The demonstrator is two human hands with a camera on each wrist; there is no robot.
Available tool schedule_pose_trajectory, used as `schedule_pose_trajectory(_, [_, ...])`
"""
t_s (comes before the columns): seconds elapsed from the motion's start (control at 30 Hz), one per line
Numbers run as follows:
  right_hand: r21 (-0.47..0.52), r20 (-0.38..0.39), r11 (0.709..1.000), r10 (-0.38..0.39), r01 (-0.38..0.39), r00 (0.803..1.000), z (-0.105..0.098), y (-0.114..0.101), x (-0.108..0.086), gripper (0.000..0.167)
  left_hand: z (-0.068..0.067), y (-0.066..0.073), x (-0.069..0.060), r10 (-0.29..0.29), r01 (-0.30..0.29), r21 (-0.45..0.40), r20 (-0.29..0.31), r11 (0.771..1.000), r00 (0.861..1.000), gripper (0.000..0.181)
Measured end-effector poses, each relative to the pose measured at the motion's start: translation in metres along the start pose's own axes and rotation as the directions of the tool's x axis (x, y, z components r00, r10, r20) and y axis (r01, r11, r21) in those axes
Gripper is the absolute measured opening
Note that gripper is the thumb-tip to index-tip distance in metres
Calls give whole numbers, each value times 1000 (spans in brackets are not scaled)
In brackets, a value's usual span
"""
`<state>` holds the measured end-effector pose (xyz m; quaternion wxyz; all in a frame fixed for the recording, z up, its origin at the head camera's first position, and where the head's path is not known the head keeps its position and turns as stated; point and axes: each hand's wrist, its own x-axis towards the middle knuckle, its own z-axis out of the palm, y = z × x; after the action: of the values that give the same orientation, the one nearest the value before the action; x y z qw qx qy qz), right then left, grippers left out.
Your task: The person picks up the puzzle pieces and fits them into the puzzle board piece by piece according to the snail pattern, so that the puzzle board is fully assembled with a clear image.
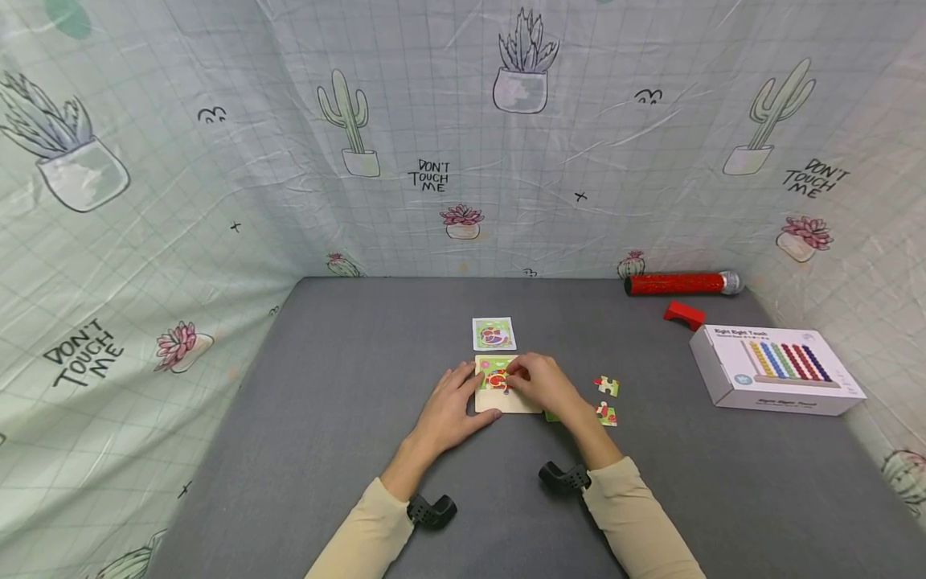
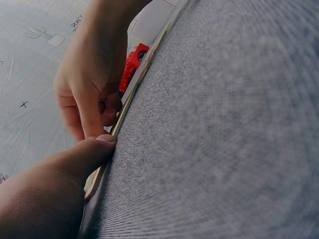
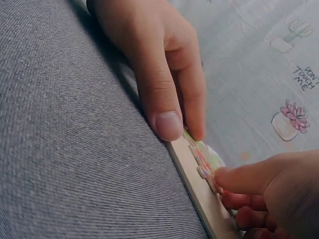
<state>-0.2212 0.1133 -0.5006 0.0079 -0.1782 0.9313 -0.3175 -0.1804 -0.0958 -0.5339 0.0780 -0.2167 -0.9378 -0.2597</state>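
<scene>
A pale wooden board [image 1: 510, 404] carries joined puzzle pieces [image 1: 493, 373] with a red and green picture on its far part. At its left side rests my left hand [image 1: 448, 408], fingers extended and thumb at the near edge; the right wrist view shows that thumb pressing the board's rim [image 3: 185, 174]. My right hand [image 1: 548, 384] pinches a puzzle piece against the board, its other fingers curled; the piece is mostly hidden. Loose pieces [image 1: 608, 387] [image 1: 606, 415] lie to the right, and a green one [image 1: 551, 416] shows partly beneath my right wrist.
Just beyond the board lies a picture card [image 1: 494, 334]. Toward the back right are a red tube with a silver end [image 1: 676, 284], a red arched block [image 1: 684, 314] and a white box [image 1: 781, 370]. Patterned cloth [image 1: 463, 145] hangs around the grey table [image 1: 347, 386].
</scene>
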Motion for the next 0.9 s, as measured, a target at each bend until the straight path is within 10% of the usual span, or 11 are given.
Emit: schedule_pose_trajectory(0.9, [22,-14,997,-78,78,997,-1,0,-4,18,2,-2,1,2,-2,11,3,1000,1000,72])
